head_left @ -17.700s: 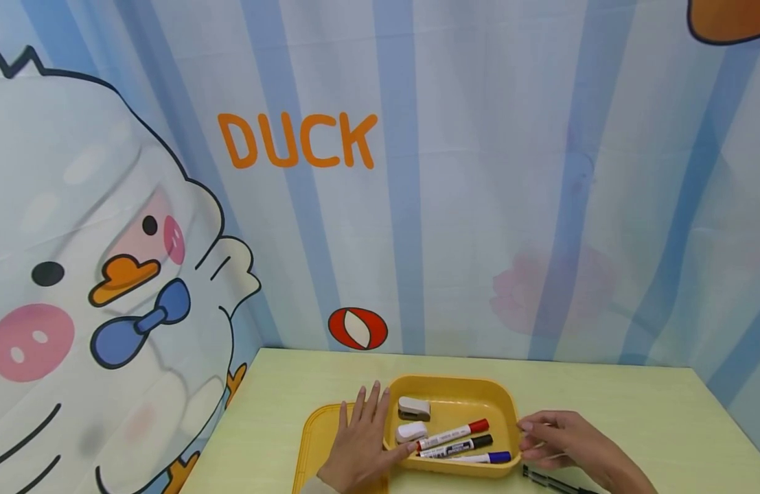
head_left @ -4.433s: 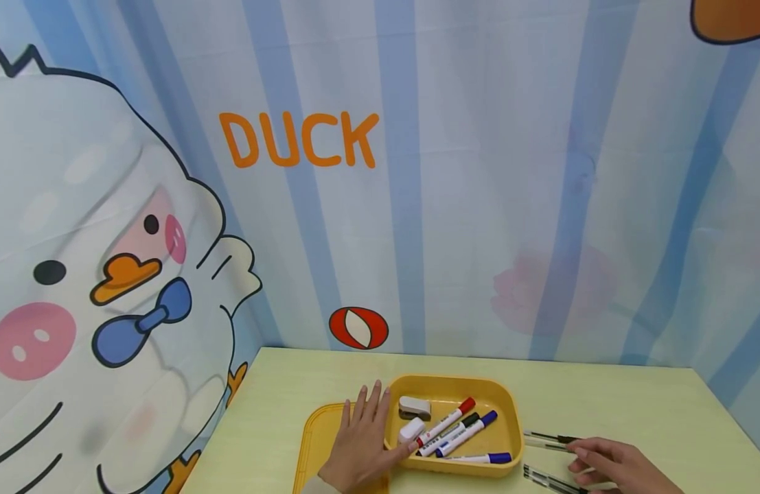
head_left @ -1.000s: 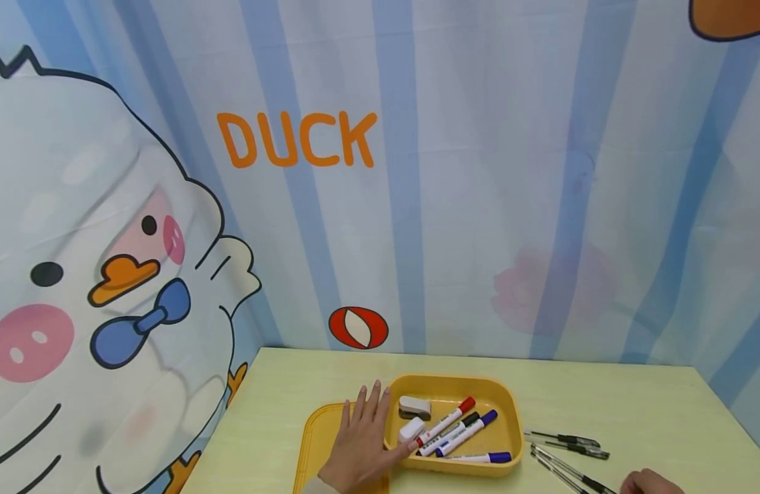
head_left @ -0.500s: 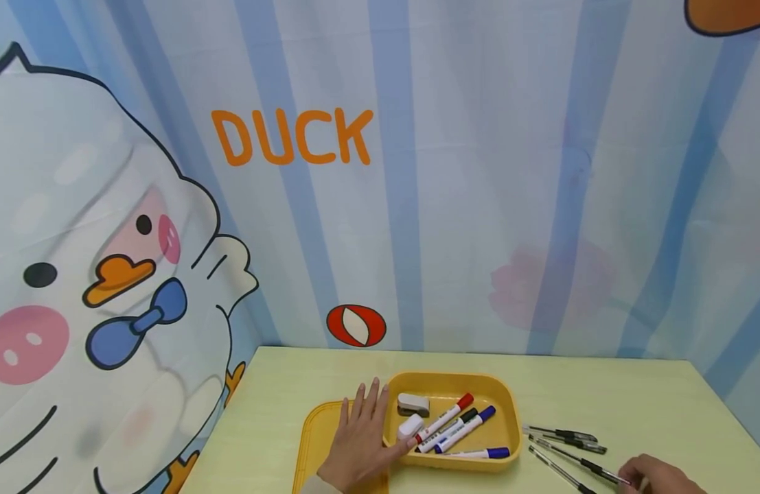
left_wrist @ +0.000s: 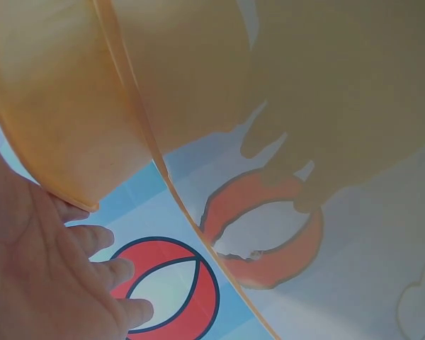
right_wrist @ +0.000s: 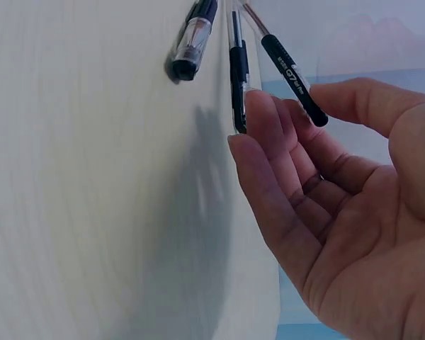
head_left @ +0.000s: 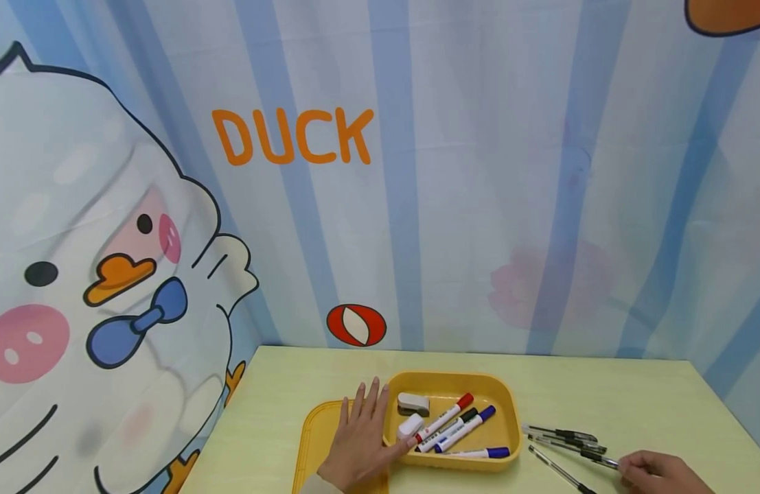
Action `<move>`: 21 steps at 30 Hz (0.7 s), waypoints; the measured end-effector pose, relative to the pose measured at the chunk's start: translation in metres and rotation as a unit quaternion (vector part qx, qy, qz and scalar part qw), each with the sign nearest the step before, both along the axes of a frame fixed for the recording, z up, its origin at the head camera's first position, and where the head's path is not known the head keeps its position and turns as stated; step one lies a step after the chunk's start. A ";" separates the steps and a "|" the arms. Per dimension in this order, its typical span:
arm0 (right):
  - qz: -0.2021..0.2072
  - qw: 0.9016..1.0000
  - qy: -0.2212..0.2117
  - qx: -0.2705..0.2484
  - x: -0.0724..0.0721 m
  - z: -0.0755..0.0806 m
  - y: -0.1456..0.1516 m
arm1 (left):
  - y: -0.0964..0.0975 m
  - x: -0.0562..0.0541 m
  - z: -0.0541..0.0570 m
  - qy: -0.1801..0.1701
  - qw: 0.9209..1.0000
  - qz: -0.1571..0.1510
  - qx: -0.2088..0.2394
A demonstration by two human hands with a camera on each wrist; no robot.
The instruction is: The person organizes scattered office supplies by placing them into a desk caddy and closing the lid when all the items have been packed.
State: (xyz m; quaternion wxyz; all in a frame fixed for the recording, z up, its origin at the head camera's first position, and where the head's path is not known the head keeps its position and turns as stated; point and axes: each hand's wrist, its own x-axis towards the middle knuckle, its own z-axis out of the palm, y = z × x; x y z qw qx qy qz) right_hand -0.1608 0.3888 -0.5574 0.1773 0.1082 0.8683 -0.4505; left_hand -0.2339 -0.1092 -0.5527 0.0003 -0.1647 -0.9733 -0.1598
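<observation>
My right hand (head_left: 660, 472) pinches the end of a black-gripped clear pen (right_wrist: 290, 71) between thumb and fingertips; "G7" shows on its grip. Two similar pens (head_left: 565, 433) lie just beyond, overlapped by the held one in the head view. A further pen (head_left: 559, 469) lies nearer on the table. My left hand (head_left: 358, 439) rests spread over a flat yellow lid-like piece (head_left: 312, 439) and against the left side of a yellow basket (head_left: 493, 394). Its thumb reaches over the basket's front left rim. In the left wrist view its fingers are straight beside the yellow plastic.
Inside the basket are a red-capped marker (head_left: 444, 417), a dark-capped marker (head_left: 456, 427) and two blue-capped markers (head_left: 478, 453). Two small white pieces (head_left: 413, 403) sit at its left, one with a dark underside. A striped cartoon curtain (head_left: 454, 206) hangs behind the table (head_left: 639, 398).
Since one second ago my right hand has taken hold of a pen and swung it up beside the two farther pens. My left hand stays put. Earlier, the basket showed fewer markers.
</observation>
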 end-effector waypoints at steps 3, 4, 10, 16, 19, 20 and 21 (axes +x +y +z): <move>-0.036 0.999 -0.011 -0.021 -0.001 -0.001 -0.001 | 0.000 0.000 0.000 0.000 1.000 0.000 -0.001; -0.044 0.999 -0.013 -0.029 -0.001 -0.001 -0.001 | 0.000 0.000 0.000 0.003 1.000 -0.001 0.000; -0.062 0.996 -0.023 -0.060 -0.001 0.000 -0.002 | -0.001 -0.001 -0.001 0.008 1.000 -0.003 0.000; -0.067 0.994 -0.025 -0.083 0.000 0.008 -0.002 | -0.001 -0.002 -0.002 0.002 1.000 -0.001 -0.002; -0.077 0.993 -0.030 -0.085 -0.002 0.009 0.000 | -0.001 -0.001 -0.002 0.003 1.000 0.000 -0.003; -0.078 0.993 -0.031 -0.087 -0.002 0.010 0.000 | -0.001 -0.001 -0.002 0.003 1.000 0.000 -0.002; -0.079 0.992 -0.032 -0.088 -0.003 0.010 0.001 | -0.001 -0.001 -0.002 0.004 1.000 -0.001 -0.002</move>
